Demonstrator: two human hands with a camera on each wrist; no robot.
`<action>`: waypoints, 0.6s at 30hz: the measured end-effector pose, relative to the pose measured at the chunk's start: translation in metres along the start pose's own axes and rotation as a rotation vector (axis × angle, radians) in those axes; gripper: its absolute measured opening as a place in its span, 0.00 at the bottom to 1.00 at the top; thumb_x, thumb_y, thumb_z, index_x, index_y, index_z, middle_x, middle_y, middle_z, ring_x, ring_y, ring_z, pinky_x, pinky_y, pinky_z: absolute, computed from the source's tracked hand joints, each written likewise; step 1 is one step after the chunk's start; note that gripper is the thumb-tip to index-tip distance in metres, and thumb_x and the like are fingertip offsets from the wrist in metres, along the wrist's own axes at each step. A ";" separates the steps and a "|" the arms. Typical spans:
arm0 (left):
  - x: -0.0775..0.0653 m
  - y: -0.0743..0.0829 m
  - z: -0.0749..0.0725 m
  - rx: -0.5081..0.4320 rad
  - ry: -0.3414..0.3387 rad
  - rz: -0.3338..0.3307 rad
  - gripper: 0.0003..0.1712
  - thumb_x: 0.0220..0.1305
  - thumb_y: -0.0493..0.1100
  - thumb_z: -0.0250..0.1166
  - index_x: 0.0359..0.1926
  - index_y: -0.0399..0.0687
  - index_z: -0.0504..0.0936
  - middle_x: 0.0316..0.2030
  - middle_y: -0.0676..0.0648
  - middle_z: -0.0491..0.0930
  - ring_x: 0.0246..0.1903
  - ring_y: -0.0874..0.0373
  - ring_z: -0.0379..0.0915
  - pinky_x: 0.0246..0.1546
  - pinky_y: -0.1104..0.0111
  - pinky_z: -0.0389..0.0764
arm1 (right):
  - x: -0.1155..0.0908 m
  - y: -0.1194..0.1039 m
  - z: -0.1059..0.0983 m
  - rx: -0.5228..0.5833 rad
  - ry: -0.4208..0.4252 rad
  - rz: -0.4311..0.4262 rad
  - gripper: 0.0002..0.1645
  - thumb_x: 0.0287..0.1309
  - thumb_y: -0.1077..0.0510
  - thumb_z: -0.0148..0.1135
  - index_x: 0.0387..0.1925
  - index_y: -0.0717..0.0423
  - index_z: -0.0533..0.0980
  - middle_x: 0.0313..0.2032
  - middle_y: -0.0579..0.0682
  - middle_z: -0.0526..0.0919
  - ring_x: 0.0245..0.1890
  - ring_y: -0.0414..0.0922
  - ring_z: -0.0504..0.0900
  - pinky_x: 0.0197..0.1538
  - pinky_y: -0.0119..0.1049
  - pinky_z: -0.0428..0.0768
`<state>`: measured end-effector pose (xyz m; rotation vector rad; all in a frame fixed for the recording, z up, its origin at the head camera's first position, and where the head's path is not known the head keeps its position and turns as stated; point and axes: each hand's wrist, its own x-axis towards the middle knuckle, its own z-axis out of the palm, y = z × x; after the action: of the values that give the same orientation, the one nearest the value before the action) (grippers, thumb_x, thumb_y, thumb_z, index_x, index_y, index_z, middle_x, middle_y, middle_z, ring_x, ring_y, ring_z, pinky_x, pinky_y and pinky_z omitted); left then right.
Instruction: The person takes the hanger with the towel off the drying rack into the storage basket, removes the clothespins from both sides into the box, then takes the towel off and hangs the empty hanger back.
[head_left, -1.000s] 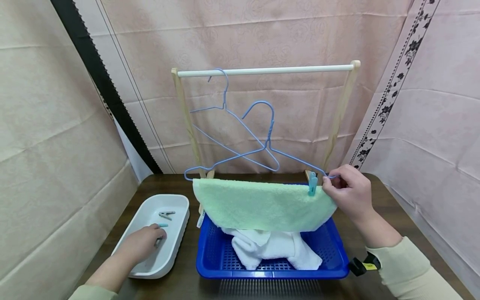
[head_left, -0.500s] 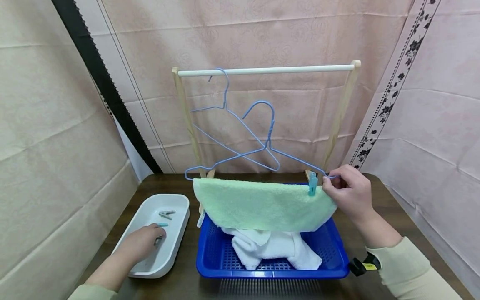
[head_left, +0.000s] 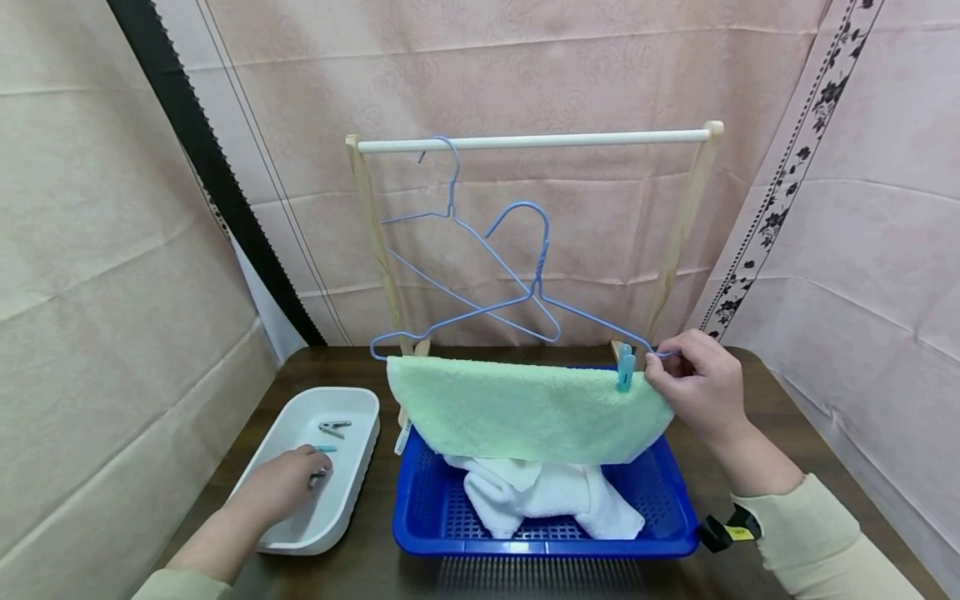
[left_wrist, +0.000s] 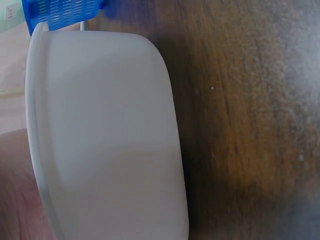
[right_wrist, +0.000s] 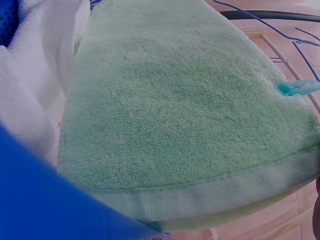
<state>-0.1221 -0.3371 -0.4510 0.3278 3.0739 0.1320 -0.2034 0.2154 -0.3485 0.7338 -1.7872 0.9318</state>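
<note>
A light green towel [head_left: 517, 412] hangs folded over the lower bar of a blue hanger [head_left: 480, 312]. One teal clothespin [head_left: 626, 368] is clipped at its right part; the right wrist view shows the same clothespin [right_wrist: 298, 88] on the towel's edge. My right hand [head_left: 701, 383] pinches the hanger's right end beside the towel's corner. At the left, my left hand [head_left: 277, 487] reaches into a white tray [head_left: 363, 442], fingers curled at a grey clothespin [head_left: 318, 476] partly hidden by them. A teal clothespin [head_left: 325, 448] and another grey clothespin [head_left: 333, 428] lie farther back in the tray.
A blue basket [head_left: 543, 547] with a white towel [head_left: 551, 500] stands below the green towel. Behind is a rack with a white rod [head_left: 570, 140], where a second blue hanger [head_left: 453, 179] hangs. The dark wooden table [head_left: 367, 575] carries everything; cloth walls surround it.
</note>
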 end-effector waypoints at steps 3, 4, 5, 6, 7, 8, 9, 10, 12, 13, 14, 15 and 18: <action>0.000 0.001 -0.003 -0.001 0.020 0.012 0.13 0.53 0.36 0.73 0.42 0.47 0.85 0.39 0.48 0.81 0.39 0.50 0.80 0.43 0.54 0.80 | 0.000 -0.001 -0.001 0.001 0.001 0.001 0.03 0.41 0.67 0.65 0.20 0.64 0.78 0.19 0.52 0.72 0.23 0.34 0.64 0.26 0.22 0.64; 0.000 0.001 -0.003 -0.002 0.029 0.018 0.14 0.53 0.37 0.74 0.42 0.46 0.85 0.39 0.48 0.81 0.39 0.49 0.80 0.43 0.53 0.80 | 0.000 0.000 -0.001 0.000 0.001 0.001 0.03 0.41 0.67 0.65 0.20 0.63 0.78 0.19 0.52 0.72 0.23 0.34 0.64 0.26 0.22 0.64; 0.000 0.001 -0.005 -0.003 0.036 0.017 0.14 0.54 0.39 0.74 0.43 0.45 0.84 0.40 0.47 0.81 0.40 0.49 0.80 0.44 0.54 0.80 | 0.000 0.000 -0.001 -0.002 0.000 0.003 0.02 0.41 0.67 0.65 0.20 0.63 0.78 0.19 0.52 0.72 0.23 0.34 0.64 0.26 0.21 0.64; 0.000 0.001 -0.005 -0.001 0.047 0.019 0.15 0.54 0.40 0.74 0.43 0.45 0.84 0.40 0.47 0.81 0.40 0.50 0.80 0.44 0.54 0.80 | 0.000 0.001 -0.001 -0.005 -0.001 0.003 0.02 0.41 0.67 0.66 0.20 0.63 0.78 0.19 0.52 0.72 0.23 0.34 0.64 0.26 0.21 0.64; 0.000 0.001 -0.006 -0.001 0.060 0.017 0.15 0.55 0.41 0.74 0.44 0.45 0.84 0.41 0.47 0.82 0.41 0.49 0.80 0.45 0.53 0.80 | 0.000 0.001 -0.001 -0.009 -0.001 0.003 0.02 0.41 0.67 0.66 0.21 0.63 0.78 0.19 0.51 0.72 0.23 0.34 0.64 0.26 0.21 0.64; 0.000 0.001 -0.007 0.000 0.066 0.015 0.15 0.56 0.42 0.74 0.45 0.45 0.84 0.41 0.47 0.82 0.41 0.49 0.80 0.45 0.53 0.80 | -0.001 0.002 -0.001 -0.011 -0.002 0.004 0.02 0.41 0.66 0.66 0.21 0.62 0.79 0.19 0.51 0.72 0.24 0.34 0.64 0.26 0.21 0.64; 0.000 0.001 -0.008 -0.001 0.073 0.012 0.16 0.57 0.43 0.73 0.46 0.45 0.84 0.42 0.47 0.82 0.42 0.49 0.80 0.46 0.52 0.79 | -0.001 0.003 -0.002 -0.013 -0.003 0.005 0.02 0.41 0.66 0.66 0.21 0.62 0.79 0.19 0.51 0.72 0.24 0.34 0.64 0.27 0.21 0.64; 0.000 0.001 -0.010 -0.003 0.079 0.006 0.16 0.58 0.44 0.73 0.46 0.45 0.84 0.43 0.47 0.82 0.44 0.48 0.80 0.48 0.52 0.79 | -0.001 0.003 -0.002 -0.011 -0.005 0.004 0.02 0.41 0.66 0.66 0.21 0.62 0.79 0.19 0.51 0.72 0.24 0.34 0.64 0.26 0.21 0.64; 0.001 0.003 -0.013 -0.003 0.084 -0.006 0.17 0.59 0.45 0.72 0.48 0.46 0.84 0.44 0.46 0.81 0.45 0.48 0.80 0.49 0.51 0.78 | -0.002 0.004 -0.002 -0.008 -0.007 0.003 0.02 0.41 0.66 0.66 0.21 0.62 0.79 0.19 0.51 0.72 0.24 0.34 0.64 0.26 0.21 0.64; 0.001 0.003 -0.015 -0.004 0.089 -0.010 0.17 0.59 0.46 0.72 0.48 0.46 0.84 0.44 0.46 0.81 0.46 0.47 0.80 0.49 0.50 0.78 | -0.002 0.004 -0.002 -0.005 -0.007 0.002 0.03 0.41 0.67 0.66 0.21 0.62 0.79 0.19 0.51 0.72 0.24 0.34 0.64 0.26 0.21 0.64; 0.001 0.004 -0.017 -0.004 0.092 -0.013 0.17 0.60 0.46 0.71 0.48 0.46 0.83 0.44 0.46 0.81 0.46 0.47 0.79 0.50 0.50 0.78 | -0.002 0.004 -0.002 -0.003 -0.007 0.000 0.03 0.40 0.67 0.66 0.21 0.62 0.79 0.19 0.51 0.72 0.23 0.34 0.64 0.26 0.22 0.64; 0.001 0.005 -0.018 -0.005 0.097 -0.017 0.17 0.60 0.46 0.71 0.49 0.47 0.83 0.45 0.47 0.81 0.47 0.47 0.79 0.50 0.50 0.78 | -0.002 0.004 -0.003 -0.003 -0.007 -0.002 0.03 0.40 0.67 0.66 0.21 0.62 0.79 0.19 0.51 0.72 0.23 0.34 0.64 0.26 0.22 0.64; 0.002 0.007 -0.023 -0.005 0.109 -0.016 0.17 0.62 0.47 0.70 0.50 0.47 0.83 0.46 0.46 0.81 0.48 0.47 0.79 0.50 0.49 0.78 | 0.000 0.001 -0.003 -0.006 -0.006 -0.003 0.03 0.40 0.67 0.66 0.21 0.62 0.78 0.19 0.51 0.72 0.23 0.34 0.64 0.26 0.21 0.64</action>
<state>-0.1243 -0.3320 -0.4278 0.3052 3.1826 0.1626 -0.2027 0.2185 -0.3476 0.7365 -1.7932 0.9228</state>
